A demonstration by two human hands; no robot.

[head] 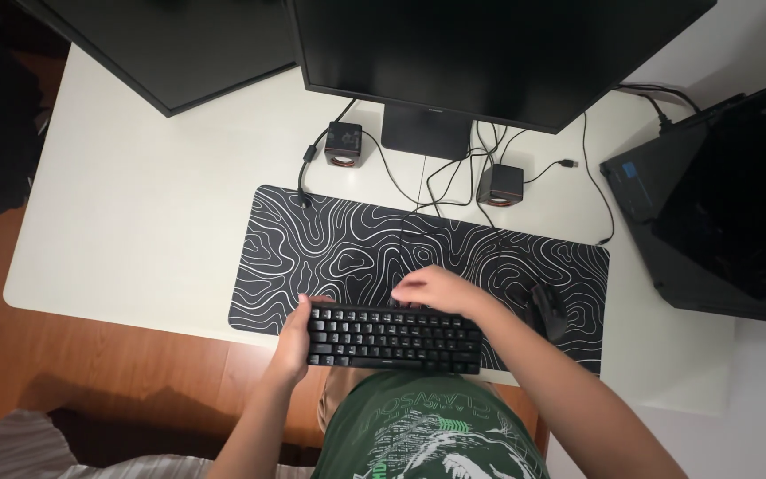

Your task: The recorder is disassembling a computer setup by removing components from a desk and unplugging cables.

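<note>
Green printed shirt [427, 435] fills the bottom edge, and just above it a black keyboard [392, 339] sits at the near edge of the patterned mat [339, 248] on the white table [135, 222]. Left hand [293, 341] grips the keyboard's left end, fingers curled over it. Right hand [432, 288] rests on its far edge, fingers loosely bent. Black mouse [547, 309] lies just right.

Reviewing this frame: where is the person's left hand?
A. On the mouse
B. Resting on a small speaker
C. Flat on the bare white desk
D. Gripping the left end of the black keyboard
D: the left hand wraps around the left end of the black keyboard, while the right hand lies over its far edge.
</note>
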